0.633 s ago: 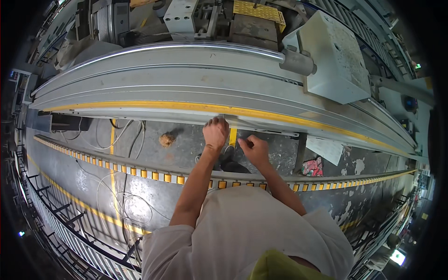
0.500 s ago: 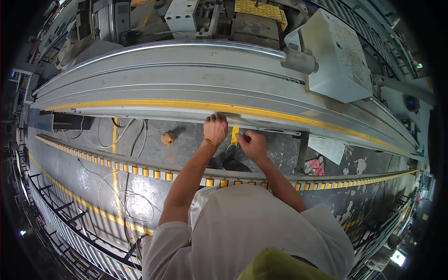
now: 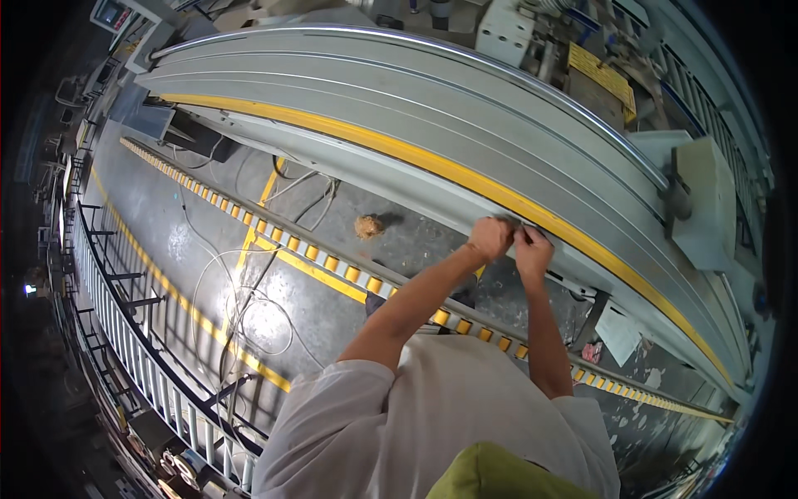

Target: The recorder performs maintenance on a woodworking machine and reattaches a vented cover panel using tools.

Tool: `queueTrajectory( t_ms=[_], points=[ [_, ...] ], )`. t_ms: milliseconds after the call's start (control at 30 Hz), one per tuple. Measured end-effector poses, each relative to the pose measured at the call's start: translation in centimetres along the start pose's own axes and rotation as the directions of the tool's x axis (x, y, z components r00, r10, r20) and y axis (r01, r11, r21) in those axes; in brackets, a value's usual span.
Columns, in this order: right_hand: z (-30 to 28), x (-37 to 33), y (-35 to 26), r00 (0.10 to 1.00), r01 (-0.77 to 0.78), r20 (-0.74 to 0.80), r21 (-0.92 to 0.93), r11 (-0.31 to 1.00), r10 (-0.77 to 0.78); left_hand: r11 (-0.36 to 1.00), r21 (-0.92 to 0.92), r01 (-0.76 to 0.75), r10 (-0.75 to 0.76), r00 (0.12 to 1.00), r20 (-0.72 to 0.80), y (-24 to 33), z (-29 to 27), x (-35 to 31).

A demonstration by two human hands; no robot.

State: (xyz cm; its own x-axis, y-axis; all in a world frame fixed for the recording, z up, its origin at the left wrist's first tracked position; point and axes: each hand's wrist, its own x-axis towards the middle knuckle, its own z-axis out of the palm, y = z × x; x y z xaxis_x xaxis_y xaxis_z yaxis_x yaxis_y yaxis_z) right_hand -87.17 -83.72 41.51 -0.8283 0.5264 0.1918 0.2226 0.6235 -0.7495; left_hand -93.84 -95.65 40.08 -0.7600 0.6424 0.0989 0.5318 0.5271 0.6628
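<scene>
My left hand is closed, its knuckles up, at the lower side of the long grey machine beam, just below the yellow strip along its edge. Right beside it, nearly touching, my right hand is closed too, with thumb and forefinger pinched together. Whatever the fingers of either hand hold, if anything, is too small or hidden to make out.
A rail with yellow rollers runs between my body and the beam. On the floor lie a brown fibrous clump, cables, a white sheet and a crumpled red item. A polished rod lines the beam's far edge.
The view has swung round, so the beam now slants down to the right. My hands, apart before, have come together at the beam's edge; the right hand has risen to it.
</scene>
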Motion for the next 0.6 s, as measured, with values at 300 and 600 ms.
queueTrajectory(
  t_ms=[300, 600],
  points=[
    [13.2, -4.8, -9.4, 0.978, -0.054, -0.207, -0.350, 0.935, -0.021, 0.976, -0.219, 0.005, 0.078, 0.927, 0.366, -16.4, -23.1, -10.3],
    [33.8, -3.9, -29.6, 0.938, -0.172, 0.338, 0.254, 0.952, 0.079, 0.813, -0.408, 0.416, -0.384, 0.909, 0.163, -37.2, -38.0, -14.4]
  ],
)
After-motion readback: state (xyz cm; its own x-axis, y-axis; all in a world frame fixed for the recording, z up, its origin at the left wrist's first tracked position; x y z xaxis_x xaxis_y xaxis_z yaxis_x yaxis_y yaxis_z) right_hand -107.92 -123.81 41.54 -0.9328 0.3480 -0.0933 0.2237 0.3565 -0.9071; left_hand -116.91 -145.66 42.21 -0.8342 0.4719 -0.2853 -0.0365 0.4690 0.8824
